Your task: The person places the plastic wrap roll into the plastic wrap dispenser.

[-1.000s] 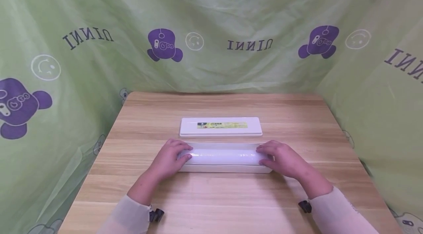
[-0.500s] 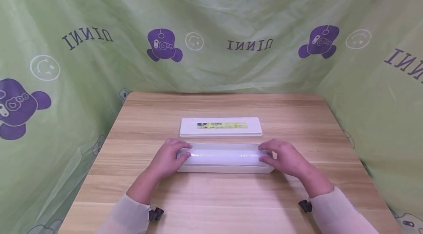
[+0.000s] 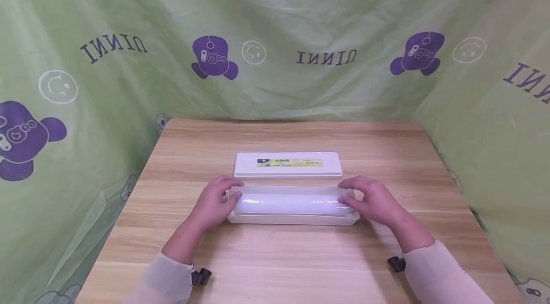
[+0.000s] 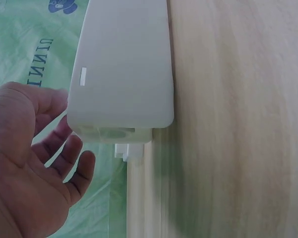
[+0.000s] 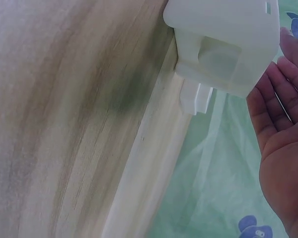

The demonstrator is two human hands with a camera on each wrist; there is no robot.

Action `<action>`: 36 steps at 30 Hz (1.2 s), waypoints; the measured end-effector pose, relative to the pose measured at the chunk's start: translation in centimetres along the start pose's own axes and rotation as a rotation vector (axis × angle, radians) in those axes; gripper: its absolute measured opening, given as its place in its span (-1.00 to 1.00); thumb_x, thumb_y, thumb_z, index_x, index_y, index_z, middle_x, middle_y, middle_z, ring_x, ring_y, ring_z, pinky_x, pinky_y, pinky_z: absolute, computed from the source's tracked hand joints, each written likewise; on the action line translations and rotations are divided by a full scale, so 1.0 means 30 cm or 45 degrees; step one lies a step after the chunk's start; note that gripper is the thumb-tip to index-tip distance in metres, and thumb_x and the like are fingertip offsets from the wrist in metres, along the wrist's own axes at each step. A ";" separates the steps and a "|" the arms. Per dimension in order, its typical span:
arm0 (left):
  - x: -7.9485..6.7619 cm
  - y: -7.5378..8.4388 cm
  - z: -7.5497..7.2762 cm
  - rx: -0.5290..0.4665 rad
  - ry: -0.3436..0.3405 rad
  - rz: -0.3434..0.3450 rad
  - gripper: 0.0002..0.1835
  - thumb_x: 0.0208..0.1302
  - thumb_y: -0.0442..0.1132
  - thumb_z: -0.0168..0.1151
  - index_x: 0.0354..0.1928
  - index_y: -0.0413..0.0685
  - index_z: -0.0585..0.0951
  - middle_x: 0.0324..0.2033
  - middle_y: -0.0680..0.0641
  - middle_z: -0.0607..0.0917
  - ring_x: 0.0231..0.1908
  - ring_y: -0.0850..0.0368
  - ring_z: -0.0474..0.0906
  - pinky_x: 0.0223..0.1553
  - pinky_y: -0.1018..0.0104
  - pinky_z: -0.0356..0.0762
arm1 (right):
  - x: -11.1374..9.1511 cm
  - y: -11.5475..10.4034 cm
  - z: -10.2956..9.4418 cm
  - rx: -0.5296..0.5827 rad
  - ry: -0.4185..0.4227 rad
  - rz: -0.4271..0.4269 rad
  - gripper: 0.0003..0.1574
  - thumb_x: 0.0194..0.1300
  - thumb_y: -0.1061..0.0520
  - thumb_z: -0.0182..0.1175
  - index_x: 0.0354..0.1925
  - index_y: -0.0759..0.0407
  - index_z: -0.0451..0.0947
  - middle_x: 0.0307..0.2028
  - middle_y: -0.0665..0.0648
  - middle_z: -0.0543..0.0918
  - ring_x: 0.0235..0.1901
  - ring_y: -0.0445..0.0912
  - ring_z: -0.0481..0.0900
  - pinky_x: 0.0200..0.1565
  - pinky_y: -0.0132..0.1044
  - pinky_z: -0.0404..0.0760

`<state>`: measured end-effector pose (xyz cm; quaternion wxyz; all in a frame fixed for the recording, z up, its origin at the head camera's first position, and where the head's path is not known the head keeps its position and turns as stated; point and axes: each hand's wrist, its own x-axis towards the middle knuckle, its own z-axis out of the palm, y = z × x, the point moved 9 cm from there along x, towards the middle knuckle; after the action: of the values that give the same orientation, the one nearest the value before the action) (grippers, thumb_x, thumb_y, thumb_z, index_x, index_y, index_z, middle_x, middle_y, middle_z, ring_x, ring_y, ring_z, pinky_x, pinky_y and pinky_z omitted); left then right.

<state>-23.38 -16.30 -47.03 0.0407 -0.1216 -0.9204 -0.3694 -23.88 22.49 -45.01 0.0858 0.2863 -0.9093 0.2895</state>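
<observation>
Behind and beside the wood-grain bench (image 3: 279, 266), green cloth (image 3: 275, 3) with purple figures is hanging. Near the middle of the bench, a long white box (image 3: 292, 220) is lying open side up, its length running along the far edge. Between it and that far edge, a white lid (image 3: 249, 163) is resting flat. The left hand (image 3: 215, 201) is standing at the box end facing the bench's left edge, the right hand (image 3: 374, 199) at the end facing the right edge. Both hands are standing spread, thumbs apart from fingers; whether any fingertip is touching the roll, I cannot tell. The wrist views are showing what the head view is hiding: plain, off-white outer walls with rounded corners, a rectangular cutout (image 5: 220, 59) in the right end wall and a small slot (image 4: 83, 77) high on a long side. The head view alone is showing the pale roll (image 3: 292, 204) inside the box, smooth and glossy, glinting along its top, and the lid's small yellow-green label (image 3: 289, 162).
</observation>
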 end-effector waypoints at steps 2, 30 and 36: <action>-0.001 -0.007 -0.004 -0.010 0.015 -0.004 -0.76 0.39 -0.24 0.35 0.06 0.12 0.74 0.13 0.00 0.65 0.23 -0.06 0.51 0.11 -0.09 0.64 | 0.004 0.002 -0.004 0.004 0.026 -0.008 -0.59 0.17 0.10 0.56 0.01 0.04 0.75 -0.05 -0.01 0.78 0.00 0.01 0.73 0.08 0.04 0.68; 0.158 -0.141 -0.058 -0.020 -0.048 -0.088 -0.57 0.38 -0.21 0.36 0.26 -0.07 0.63 0.16 -0.10 0.61 0.10 -0.07 0.56 0.11 -0.08 0.61 | 0.093 0.111 0.005 0.054 0.111 0.150 -0.62 0.26 0.15 0.48 0.04 0.18 0.72 -0.04 0.17 0.77 -0.04 0.15 0.71 0.03 0.14 0.67; 0.189 -0.151 -0.057 -0.025 -0.069 -0.103 -0.54 0.33 -0.21 0.41 0.26 -0.04 0.62 0.18 -0.10 0.60 0.13 -0.08 0.55 0.15 -0.08 0.60 | 0.114 0.144 0.019 0.062 0.036 0.235 -0.56 0.30 0.12 0.45 0.12 0.16 0.68 0.00 0.18 0.76 -0.01 0.18 0.68 -0.03 0.14 0.69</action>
<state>-30.05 -19.55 -47.90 -0.0003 -0.0946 -0.9216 -0.3764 -29.13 23.44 -46.45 0.0646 0.1992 -0.9232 0.3222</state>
